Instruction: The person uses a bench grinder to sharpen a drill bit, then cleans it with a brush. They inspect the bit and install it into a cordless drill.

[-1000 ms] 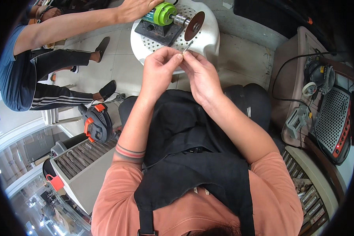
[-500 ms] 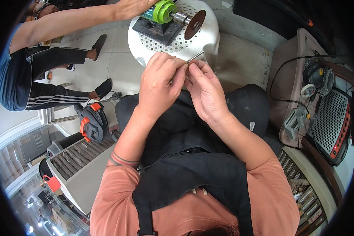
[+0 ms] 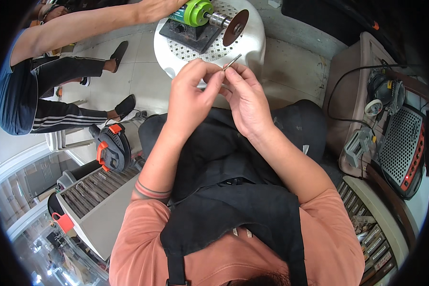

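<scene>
Both hands pinch a thin metal rod (image 3: 234, 60) just in front of a white plastic stool (image 3: 164, 50). My left hand (image 3: 190, 93) has its thumb and forefinger at the rod's lower end, fingers curled. My right hand (image 3: 245, 97) meets it there, thumb on the rod and the other fingers bent behind it. The rod points up and right toward a reddish-brown disc (image 3: 234, 28) mounted on a green bench motor (image 3: 195, 13), whose black base (image 3: 188, 38) stands on the stool. A black apron (image 3: 209, 157) covers my lap beneath my hands.
A co-worker's arm (image 3: 81, 26) reaches onto the motor from the left, legs beside the stool. A vacuum (image 3: 114, 148) and slotted case (image 3: 88, 195) sit at lower left. At right are a bin (image 3: 336, 86) with cable and tools, a perforated machine (image 3: 391, 148) and a drawer rack (image 3: 367, 229).
My hands dropped and turned with the rod half a second ago, and since then have risen slightly. My left hand now sits farther left than a second ago. The co-worker's hand stays at the motor.
</scene>
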